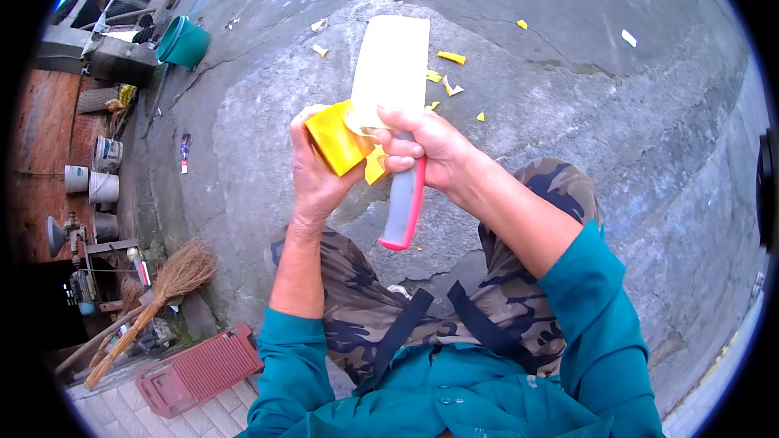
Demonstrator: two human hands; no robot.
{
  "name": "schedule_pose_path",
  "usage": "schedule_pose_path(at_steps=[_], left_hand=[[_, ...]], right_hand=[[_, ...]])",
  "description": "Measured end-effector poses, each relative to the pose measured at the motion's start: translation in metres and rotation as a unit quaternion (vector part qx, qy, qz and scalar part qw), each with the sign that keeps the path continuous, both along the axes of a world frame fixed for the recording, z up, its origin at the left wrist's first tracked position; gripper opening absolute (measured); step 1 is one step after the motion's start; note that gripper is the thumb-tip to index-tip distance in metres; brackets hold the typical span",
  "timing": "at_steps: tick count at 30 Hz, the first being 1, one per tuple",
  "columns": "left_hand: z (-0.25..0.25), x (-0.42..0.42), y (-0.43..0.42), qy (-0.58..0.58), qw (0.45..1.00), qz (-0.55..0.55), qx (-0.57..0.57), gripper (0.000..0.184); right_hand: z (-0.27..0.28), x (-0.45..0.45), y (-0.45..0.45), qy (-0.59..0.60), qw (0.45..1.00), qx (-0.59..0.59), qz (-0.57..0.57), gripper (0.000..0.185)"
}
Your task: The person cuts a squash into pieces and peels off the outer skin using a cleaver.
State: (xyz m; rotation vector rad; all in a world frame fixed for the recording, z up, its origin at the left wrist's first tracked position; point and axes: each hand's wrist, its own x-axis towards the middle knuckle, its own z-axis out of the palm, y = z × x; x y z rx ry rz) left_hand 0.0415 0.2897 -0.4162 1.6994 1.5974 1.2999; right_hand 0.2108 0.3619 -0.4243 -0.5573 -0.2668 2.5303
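Observation:
My left hand is wrapped round a thick yellow-orange chunk of pumpkin, holding it up off the ground. My right hand grips a cleaver high on its grey and pink handle, close to the blade. The broad, bright blade points away from me, its lower left corner against the pumpkin's right side. A yellow strip of peel shows just below that spot, between my hands; whether it is still attached I cannot tell. Beyond my right hand, several cut peel pieces lie scattered on the concrete.
Grey cracked concrete spreads in front and to the right. At the left stand a green bucket, several pale buckets and a straw broom. A reddish-brown ridged plastic board lies at lower left, near my left elbow.

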Motion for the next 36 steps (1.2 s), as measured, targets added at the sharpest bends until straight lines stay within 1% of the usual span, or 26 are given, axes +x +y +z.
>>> schedule_pose_path(at_steps=[1, 2, 4, 8, 10, 11, 12, 14, 15, 17, 20, 21, 22, 23, 24, 26, 27, 28, 29, 30, 31, 32, 33, 34, 35, 36], left_hand=[[0.001, 0.0, 0.0, 0.037, 0.999, 0.016, 0.017, 0.076], [0.0, -0.001, -0.001, 0.037, 0.999, 0.017, 0.017, 0.076], [-0.004, -0.003, 0.0, 0.046, 0.999, 0.014, 0.011, 0.076], [0.001, -0.01, -0.002, 0.05, 0.998, 0.024, -0.001, 0.077], [0.007, -0.01, -0.002, 0.027, 0.999, 0.0, -0.028, 0.078], [0.007, -0.011, -0.002, 0.009, 1.0, -0.004, -0.018, 0.079], [0.007, -0.011, -0.004, 0.001, 1.0, -0.003, -0.017, 0.079], [0.009, -0.009, -0.007, -0.129, 0.987, -0.055, -0.074, 0.082], [0.005, -0.01, -0.007, -0.149, 0.985, -0.062, -0.068, 0.084], [0.012, -0.012, -0.007, -0.161, 0.981, -0.067, -0.087, 0.085], [0.023, -0.015, -0.01, -0.192, 0.972, -0.067, -0.116, 0.087], [0.028, -0.014, -0.011, -0.25, 0.953, -0.08, -0.149, 0.087], [0.03, -0.013, -0.012, -0.306, 0.93, -0.091, -0.182, 0.086], [0.025, -0.011, -0.012, -0.308, 0.93, -0.087, -0.181, 0.086], [0.017, -0.009, -0.01, -0.288, 0.933, -0.106, -0.189, 0.085], [0.013, -0.009, -0.01, -0.263, 0.936, -0.115, -0.201, 0.085], [0.014, -0.011, -0.009, -0.31, 0.925, -0.091, -0.199, 0.084], [0.015, -0.013, -0.008, -0.355, 0.912, -0.068, -0.193, 0.083], [0.016, -0.017, -0.01, -0.388, 0.902, -0.054, -0.183, 0.081], [0.016, -0.021, -0.012, -0.383, 0.904, -0.05, -0.182, 0.081], [0.014, -0.025, -0.013, -0.422, 0.887, -0.05, -0.181, 0.08], [0.014, -0.029, -0.015, -0.461, 0.867, -0.051, -0.18, 0.08], [0.016, -0.031, -0.016, -0.459, 0.869, -0.048, -0.179, 0.08], [0.018, -0.031, -0.016, -0.482, 0.854, -0.065, -0.186, 0.082], [0.02, -0.031, -0.016, -0.504, 0.837, -0.084, -0.193, 0.083], [0.02, -0.032, -0.016, -0.501, 0.84, -0.084, -0.193, 0.083]], right_hand=[[-0.001, 0.0, 0.0, 0.021, 1.0, -0.014, 0.008, 0.014], [-0.005, -0.002, -0.002, 0.02, 1.0, -0.014, 0.008, 0.014], [-0.013, -0.005, -0.005, 0.099, 0.992, -0.073, 0.02, 0.016], [-0.017, -0.008, -0.008, 0.114, 0.992, -0.046, 0.03, 0.017], [-0.017, -0.003, -0.01, 0.129, 0.99, -0.028, 0.046, 0.016], [-0.018, -0.004, -0.011, 0.13, 0.99, -0.021, 0.051, 0.016], [-0.018, -0.003, -0.011, 0.122, 0.991, -0.021, 0.052, 0.016], [-0.015, 0.003, -0.01, 0.098, 0.993, 0.026, 0.058, 0.017], [-0.012, 0.006, -0.008, 0.088, 0.994, 0.028, 0.062, 0.017], [-0.006, 0.007, -0.006, 0.055, 0.992, 0.103, 0.056, 0.02], [0.002, 0.004, -0.004, 0.037, 0.99, 0.119, 0.061, 0.023], [0.007, 0.004, -0.002, 0.034, 0.99, 0.121, 0.066, 0.023], [0.014, 0.003, 0.001, 0.008, 0.982, 0.171, 0.083, 0.023], [0.021, 0.003, 0.002, -0.016, 0.971, 0.218, 0.099, 0.023], [0.024, 0.003, 0.003, -0.015, 0.971, 0.217, 0.103, 0.023], [0.027, -0.001, 0.002, -0.052, 0.969, 0.235, 0.062, 0.023], [0.028, 0.001, 0.006, -0.056, 0.973, 0.224, 0.026, 0.022], [0.033, 0.004, 0.01, -0.105, 0.966, 0.236, -0.019, 0.021], [0.03, 0.013, 0.017, -0.131, 0.949, 0.286, -0.017, 0.021], [0.028, 0.017, 0.023, -0.156, 0.929, 0.335, -0.018, 0.021], [0.027, 0.014, 0.021, -0.15, 0.93, 0.336, -0.016, 0.021], [0.028, 0.013, 0.015, -0.253, 0.872, 0.418, -0.031, 0.021], [0.028, 0.011, 0.01, -0.351, 0.796, 0.491, -0.045, 0.02], [0.025, 0.01, 0.009, -0.347, 0.797, 0.492, -0.045, 0.02], [0.023, 0.008, 0.007, -0.364, 0.733, 0.569, -0.079, 0.018], [0.022, 0.007, 0.005, -0.377, 0.66, 0.64, -0.113, 0.017]])
